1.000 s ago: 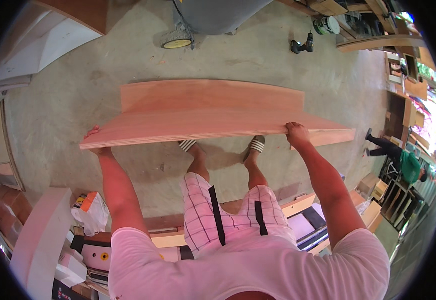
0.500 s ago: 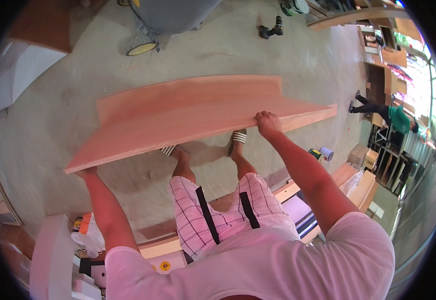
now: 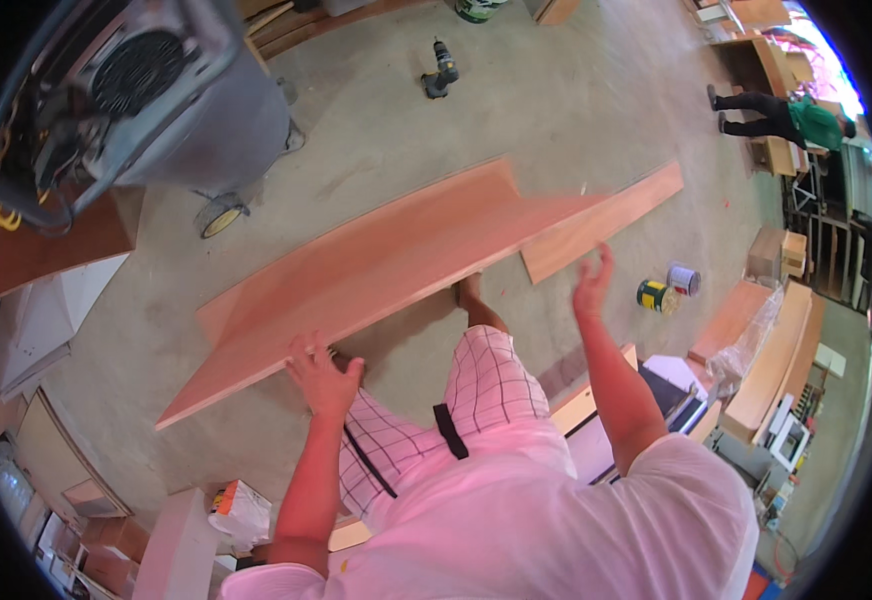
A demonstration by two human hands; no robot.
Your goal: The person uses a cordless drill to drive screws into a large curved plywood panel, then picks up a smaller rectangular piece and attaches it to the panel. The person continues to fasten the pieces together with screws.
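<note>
Reddish-brown plywood made up the broad panel (image 3: 386, 285), which lay aslant on the workshop floor in front of the person, with a narrower back board (image 3: 224, 318) along its far side and an end board (image 3: 606, 222) jutting out past its right end. The left hand (image 3: 324, 377) was spread wide with nothing in its grasp, its fingertips overlapping the panel's near edge in the view; whether they touched the wood, I cannot tell. The right hand (image 3: 591, 290) was empty too, loosely unfolded with the fingers up, apart from the panel and just beside the end board. The right foot (image 3: 470, 287) was partly hidden by the panel's near edge, so handling it well probably called for drawing the toes back from under that edge first. For any further shift, I judge that both palms would have served best well apart along the near edge, so that the long sheet turned evenly and the boards joined to it took no twist. The cordless drill (image 3: 441, 72) lay beyond the panel's far side, the grey wheeled machine (image 3: 221, 125) beyond its left half, and the green-and-yellow can (image 3: 653, 296) to the right of it; a wide swing would have needed care around all three.
</note>
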